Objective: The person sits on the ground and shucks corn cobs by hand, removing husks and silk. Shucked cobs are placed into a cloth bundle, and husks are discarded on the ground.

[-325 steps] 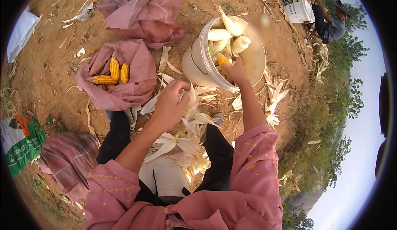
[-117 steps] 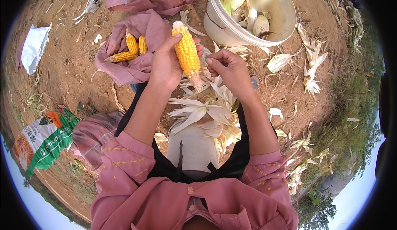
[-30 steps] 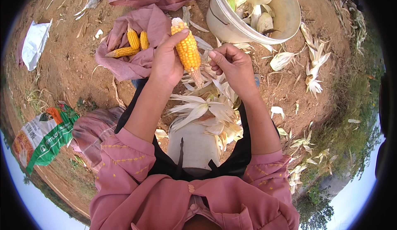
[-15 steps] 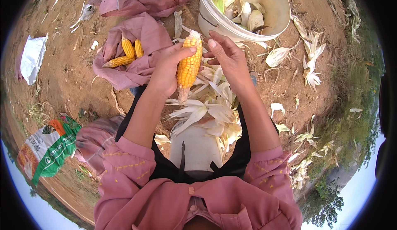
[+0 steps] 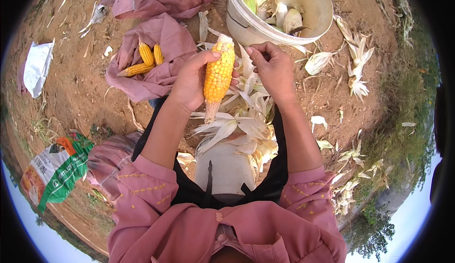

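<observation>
Your left hand (image 5: 187,85) was wrapped round the husked, tapering yellow corn cob (image 5: 218,79), thumb across its upper half, the pale narrow end at six o'clock. Your right hand (image 5: 276,71), at the cob's three o'clock, stood just apart, fingers curled, thumb drawn to forefinger; whether they pinched a strand, one couldn't tell. You seemed to be picking the cob clean; the next move called for a steady left hold and light right fingertips.

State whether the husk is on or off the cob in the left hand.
Off: the cob in the left hand shows bare yellow kernels.
</observation>
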The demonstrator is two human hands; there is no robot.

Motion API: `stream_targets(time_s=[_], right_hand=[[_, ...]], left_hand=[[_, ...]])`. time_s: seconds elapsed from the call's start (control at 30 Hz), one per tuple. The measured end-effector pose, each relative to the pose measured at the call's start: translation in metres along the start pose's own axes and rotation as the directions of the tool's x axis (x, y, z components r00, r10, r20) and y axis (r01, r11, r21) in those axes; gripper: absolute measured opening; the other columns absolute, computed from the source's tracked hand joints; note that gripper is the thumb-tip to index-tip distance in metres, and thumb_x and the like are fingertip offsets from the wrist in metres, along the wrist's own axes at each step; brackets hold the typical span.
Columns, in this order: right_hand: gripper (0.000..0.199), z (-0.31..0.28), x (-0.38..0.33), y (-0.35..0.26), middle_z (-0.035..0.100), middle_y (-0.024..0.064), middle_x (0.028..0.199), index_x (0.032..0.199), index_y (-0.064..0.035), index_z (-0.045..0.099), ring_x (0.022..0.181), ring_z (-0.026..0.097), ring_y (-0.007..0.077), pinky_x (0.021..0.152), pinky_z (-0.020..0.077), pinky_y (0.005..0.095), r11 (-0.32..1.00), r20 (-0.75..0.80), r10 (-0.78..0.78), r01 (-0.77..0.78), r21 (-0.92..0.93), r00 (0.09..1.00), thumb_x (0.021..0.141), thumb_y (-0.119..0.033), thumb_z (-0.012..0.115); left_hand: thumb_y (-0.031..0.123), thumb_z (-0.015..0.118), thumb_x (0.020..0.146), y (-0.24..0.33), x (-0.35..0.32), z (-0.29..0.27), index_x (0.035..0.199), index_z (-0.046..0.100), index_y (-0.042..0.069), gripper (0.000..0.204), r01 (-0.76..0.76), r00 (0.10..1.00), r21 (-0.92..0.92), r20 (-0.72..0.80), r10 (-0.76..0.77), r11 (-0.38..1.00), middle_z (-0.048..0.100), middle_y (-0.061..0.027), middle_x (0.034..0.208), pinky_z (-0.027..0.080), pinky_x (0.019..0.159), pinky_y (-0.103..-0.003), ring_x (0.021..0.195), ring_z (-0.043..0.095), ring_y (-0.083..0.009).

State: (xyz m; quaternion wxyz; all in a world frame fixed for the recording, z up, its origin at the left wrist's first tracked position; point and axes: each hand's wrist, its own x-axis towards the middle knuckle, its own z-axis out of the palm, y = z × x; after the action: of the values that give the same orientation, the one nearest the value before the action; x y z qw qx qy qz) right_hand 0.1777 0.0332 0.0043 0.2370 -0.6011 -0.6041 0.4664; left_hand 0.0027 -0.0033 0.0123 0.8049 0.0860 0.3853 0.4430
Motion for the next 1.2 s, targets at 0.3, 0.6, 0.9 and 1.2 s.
stream_targets(time_s=[0.3,0.6,0.9,1.2], right_hand=[[0.049,0.006,-0.008,-0.015,0.06,0.0091,0.105,0.125,0.0002,0.044,0.091,0.06,0.0178,0.079,0.0473,0.0304,0.812,0.4,0.065,-0.281,0.511,0.914,0.093,-0.036,0.048],[0.036,0.011,-0.015,-0.005,0.055,0.0016,0.076,0.087,-0.0006,0.058,0.071,0.051,0.008,0.066,0.0435,0.0238,0.94,0.677,-0.012,-0.223,0.259,0.736,0.09,-0.036,0.056],[0.022,0.005,-0.014,-0.011,0.056,0.0063,0.071,0.081,-0.0037,0.057,0.065,0.056,0.0169,0.061,0.0454,0.0306,0.989,0.497,-0.095,0.139,-0.053,0.862,0.09,-0.024,0.055],[0.027,0.015,-0.012,0.004,0.061,0.0093,0.075,0.09,-0.0019,0.06,0.073,0.061,0.0217,0.065,0.0478,0.0326,0.993,0.178,-0.111,0.117,-0.028,0.978,0.09,-0.028,0.054]], left_hand=[[0.026,0.041,0.085,0.004,0.002,-0.005,0.114,0.048,-0.007,0.045,-0.1,0.995,-0.034,-0.034,0.099,0.994,0.06,-0.0217,0.101,0.051,0.078,-0.038,0.085,0.061,-0.0277],[0.026,0.041,0.086,0.008,0.003,-0.005,0.112,0.047,-0.006,0.041,-0.196,0.974,-0.117,-0.142,0.179,0.974,0.06,-0.0219,0.102,0.051,0.078,-0.038,0.084,0.061,-0.0284],[0.023,0.046,0.089,0.005,0.005,-0.007,0.108,0.048,-0.004,0.034,-0.234,0.949,-0.104,-0.241,0.204,0.967,0.06,-0.0216,0.101,0.052,0.076,-0.038,0.084,0.061,-0.0275],[0.023,0.046,0.089,0.007,0.007,-0.011,0.107,0.048,-0.005,0.033,-0.245,0.959,-0.225,-0.197,0.202,0.943,0.059,-0.021,0.099,0.052,0.079,-0.039,0.087,0.061,-0.0292]])
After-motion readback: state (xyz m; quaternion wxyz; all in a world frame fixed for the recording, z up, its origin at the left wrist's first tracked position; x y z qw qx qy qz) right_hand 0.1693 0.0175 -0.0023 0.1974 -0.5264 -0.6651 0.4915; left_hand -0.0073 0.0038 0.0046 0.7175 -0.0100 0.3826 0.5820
